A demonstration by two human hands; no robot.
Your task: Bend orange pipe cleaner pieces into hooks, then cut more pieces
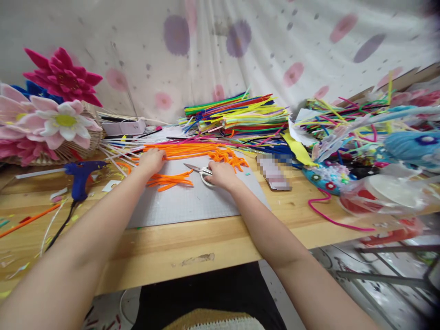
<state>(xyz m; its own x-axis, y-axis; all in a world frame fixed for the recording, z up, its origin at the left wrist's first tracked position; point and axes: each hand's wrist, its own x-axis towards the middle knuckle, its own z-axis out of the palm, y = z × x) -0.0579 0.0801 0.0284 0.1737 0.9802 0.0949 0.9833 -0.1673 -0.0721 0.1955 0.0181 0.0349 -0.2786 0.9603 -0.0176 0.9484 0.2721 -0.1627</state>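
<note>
My right hand (pixel 222 175) is closed round the handle of a pair of scissors (pixel 194 167), whose blades point left over the grey cutting mat (pixel 206 201). At the mat's far left, my left hand (pixel 153 161) is closed at the ends of long orange pipe cleaners (pixel 185 149); its fingertips are partly hidden. A bundle of shorter orange pipe cleaner pieces (pixel 170 181) lies on the mat between my hands. Just beyond my right hand is a heap of bent orange pipe cleaner shapes (pixel 230 158).
A blue glue gun (pixel 79 181) lies left of the mat, near felt-like flowers (pixel 65 119). Multicoloured pipe cleaners (pixel 237 114) are piled at the back. On the right are a blurred-out flat object (pixel 275 174), a yellow strip (pixel 299 149) and a plastic-wrapped tub (pixel 385 192).
</note>
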